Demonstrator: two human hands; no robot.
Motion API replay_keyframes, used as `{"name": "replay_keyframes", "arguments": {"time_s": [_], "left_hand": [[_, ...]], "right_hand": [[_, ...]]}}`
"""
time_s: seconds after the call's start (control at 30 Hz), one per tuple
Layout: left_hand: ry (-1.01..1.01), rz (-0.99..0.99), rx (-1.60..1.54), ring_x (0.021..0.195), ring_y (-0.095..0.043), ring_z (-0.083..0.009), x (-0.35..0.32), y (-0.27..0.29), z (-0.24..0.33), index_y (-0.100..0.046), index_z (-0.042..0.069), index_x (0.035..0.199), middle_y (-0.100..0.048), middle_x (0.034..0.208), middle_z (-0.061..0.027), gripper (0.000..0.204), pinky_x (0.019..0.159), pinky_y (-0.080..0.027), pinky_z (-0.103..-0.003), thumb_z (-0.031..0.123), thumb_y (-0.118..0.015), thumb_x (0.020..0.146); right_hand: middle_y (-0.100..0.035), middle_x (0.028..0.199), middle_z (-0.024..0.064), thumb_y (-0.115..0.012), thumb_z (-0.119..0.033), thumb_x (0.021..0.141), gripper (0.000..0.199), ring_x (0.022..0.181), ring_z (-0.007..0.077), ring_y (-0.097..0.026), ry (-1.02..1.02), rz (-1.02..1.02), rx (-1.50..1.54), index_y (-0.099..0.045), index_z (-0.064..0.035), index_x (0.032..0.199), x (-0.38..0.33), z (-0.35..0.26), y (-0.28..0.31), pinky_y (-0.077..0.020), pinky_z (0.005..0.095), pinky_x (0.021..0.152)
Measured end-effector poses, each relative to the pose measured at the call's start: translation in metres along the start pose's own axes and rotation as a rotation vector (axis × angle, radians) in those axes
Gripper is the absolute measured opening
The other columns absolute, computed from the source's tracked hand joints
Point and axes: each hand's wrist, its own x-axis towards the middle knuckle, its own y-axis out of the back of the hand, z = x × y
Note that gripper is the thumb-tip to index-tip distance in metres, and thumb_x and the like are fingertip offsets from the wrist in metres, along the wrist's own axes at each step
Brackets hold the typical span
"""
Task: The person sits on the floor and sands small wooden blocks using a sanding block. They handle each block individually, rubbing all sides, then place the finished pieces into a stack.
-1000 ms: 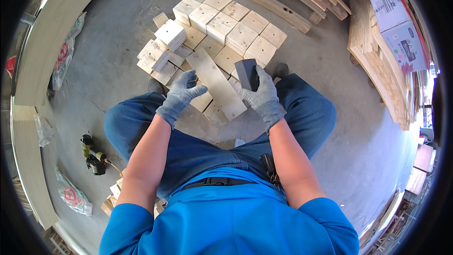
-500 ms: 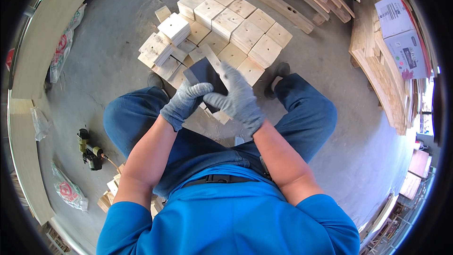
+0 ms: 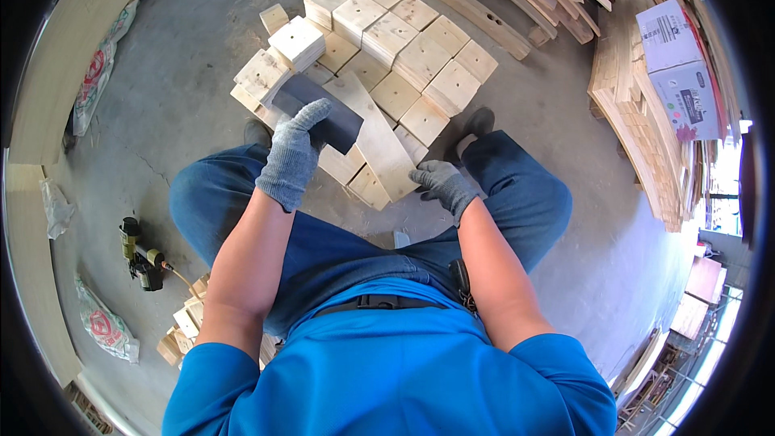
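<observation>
Dark block passed from right hand to left

The left hand now grips the dark flat block, held over the wooden plank; half a second ago both hands met on it. The right hand, emptied and loosely curled, rests at the plank's near end, beside the stacked wooden blocks.

Nail gun sits on the concrete floor at 9 o'clock, plastic bags at 10, cardboard box on stacked lumber at 2.

Blue short-sleeved shirt, blue jeans, black belt, grey knit gloves, seemingly dark shoes.
</observation>
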Motion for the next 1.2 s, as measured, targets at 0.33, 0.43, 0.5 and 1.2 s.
{"name": "replay_keyframes", "arguments": {"time_s": [0.33, 0.43, 0.5, 1.2], "left_hand": [[-0.078, -0.002, 0.009, 0.106, -0.074, -0.0243, 0.008, 0.007, 0.002, -0.064, 0.008, 0.129, -0.072, 0.115, -0.0081, 0.037, 0.094, -0.065, -0.039, 0.004, -0.079, 0.095], [-0.074, -0.016, -0.022, 0.105, -0.074, -0.0243, 0.005, 0.005, 0.006, -0.064, 0.008, 0.130, -0.071, 0.116, -0.0079, 0.038, 0.094, -0.065, -0.039, 0.003, -0.079, 0.095], [-0.083, 0.007, -0.042, 0.106, -0.073, -0.0243, 0.001, 0.000, 0.011, -0.061, 0.008, 0.133, -0.070, 0.118, -0.0083, 0.043, 0.092, -0.064, -0.038, 0.002, -0.079, 0.095], [-0.019, 0.039, -0.038, 0.106, -0.073, -0.0236, 0.015, 0.017, 0.003, -0.064, 0.009, 0.129, -0.070, 0.114, -0.0062, 0.040, 0.096, -0.064, -0.040, 0.001, -0.080, 0.093]], "right_hand": [[-0.075, 0.087, 0.0095, -0.083, -0.021, 0.097, 0.028, 0.075, 0.0188, -0.072, 0.072, -0.094, 0.199, -0.076, 0.0019, 0.111, -0.010, 0.007, 0.009, -0.0604, 0.0325, 0.066], [-0.075, 0.089, 0.0089, -0.082, -0.020, 0.097, 0.029, 0.075, 0.0181, -0.072, 0.162, -0.104, 0.307, -0.075, 0.0023, 0.114, -0.014, 0.010, 0.015, -0.0600, 0.0332, 0.068], [-0.076, 0.093, 0.0085, -0.081, -0.019, 0.098, 0.030, 0.077, 0.0177, -0.071, 0.180, -0.097, 0.358, -0.074, 0.0033, 0.118, -0.017, 0.010, 0.017, -0.0599, 0.0331, 0.070], [-0.074, 0.093, 0.0118, -0.073, -0.011, 0.105, 0.017, 0.073, 0.0222, -0.071, 0.561, 0.464, 0.994, -0.068, 0.0008, 0.116, -0.044, -0.012, 0.151, -0.0619, 0.0368, 0.066]]}}
